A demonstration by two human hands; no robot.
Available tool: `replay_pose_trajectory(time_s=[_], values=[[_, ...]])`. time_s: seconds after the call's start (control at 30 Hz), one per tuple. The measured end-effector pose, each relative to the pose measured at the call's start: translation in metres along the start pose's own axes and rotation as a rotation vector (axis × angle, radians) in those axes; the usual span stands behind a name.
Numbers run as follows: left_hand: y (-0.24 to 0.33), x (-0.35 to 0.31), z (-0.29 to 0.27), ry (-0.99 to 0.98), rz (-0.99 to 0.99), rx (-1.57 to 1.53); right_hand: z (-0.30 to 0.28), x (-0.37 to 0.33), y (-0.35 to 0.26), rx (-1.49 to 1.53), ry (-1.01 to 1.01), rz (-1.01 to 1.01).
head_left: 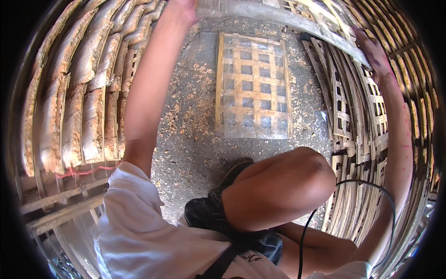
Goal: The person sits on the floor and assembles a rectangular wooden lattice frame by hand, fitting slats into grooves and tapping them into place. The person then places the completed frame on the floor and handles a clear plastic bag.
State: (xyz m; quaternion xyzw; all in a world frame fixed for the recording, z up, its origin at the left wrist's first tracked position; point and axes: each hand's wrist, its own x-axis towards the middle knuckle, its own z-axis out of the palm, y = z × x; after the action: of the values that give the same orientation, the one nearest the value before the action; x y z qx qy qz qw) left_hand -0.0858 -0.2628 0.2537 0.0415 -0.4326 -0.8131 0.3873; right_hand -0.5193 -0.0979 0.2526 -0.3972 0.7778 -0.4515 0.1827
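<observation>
Held out in front of me at the top of the view is a wooden-framed lattice tray point(283, 19), seen along its near edge and cut off by the picture's rim. My left hand point(186, 8) grips its left end, with the fingers mostly out of view. At the right end, my right hand point(375, 53) is closed around the frame. Below it on the floor lies another lattice tray point(253, 86) of woven bamboo strips, with a clear plastic sheet over it.
Racks of trays with crusty whitish-brown slabs point(93, 65) rise on my left; similar ones line the far right. Several bare lattice trays point(346, 93) lean stacked at right. Crumbs litter the grey floor point(186, 111). A black cable point(302, 246) hangs beside my bent knee.
</observation>
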Motion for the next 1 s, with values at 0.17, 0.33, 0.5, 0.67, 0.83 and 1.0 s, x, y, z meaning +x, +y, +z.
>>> replay_pose_trajectory(time_s=[0.17,0.33,0.5,0.67,0.83,1.0], values=[[-0.027,-0.008,0.015,0.035,-0.147,0.264,-0.055,-0.032,0.034,-0.198,-0.172,-0.059],[-0.072,-0.026,0.034,0.192,-0.321,0.277,-0.069,-0.069,0.05,-0.195,-0.071,-0.032],[-0.081,-0.066,0.033,0.359,-0.245,0.442,0.001,-0.083,0.074,0.074,-0.169,-0.2],[-0.092,-0.105,0.055,0.603,-0.205,0.612,0.06,-0.082,0.116,0.149,-0.261,-0.046],[-0.142,-0.146,0.015,0.677,-0.265,0.613,0.099,-0.128,0.165,0.208,-0.196,0.098],[-0.198,-0.179,-0.037,0.627,-0.35,0.513,0.118,-0.188,0.239,0.142,-0.318,0.201]])
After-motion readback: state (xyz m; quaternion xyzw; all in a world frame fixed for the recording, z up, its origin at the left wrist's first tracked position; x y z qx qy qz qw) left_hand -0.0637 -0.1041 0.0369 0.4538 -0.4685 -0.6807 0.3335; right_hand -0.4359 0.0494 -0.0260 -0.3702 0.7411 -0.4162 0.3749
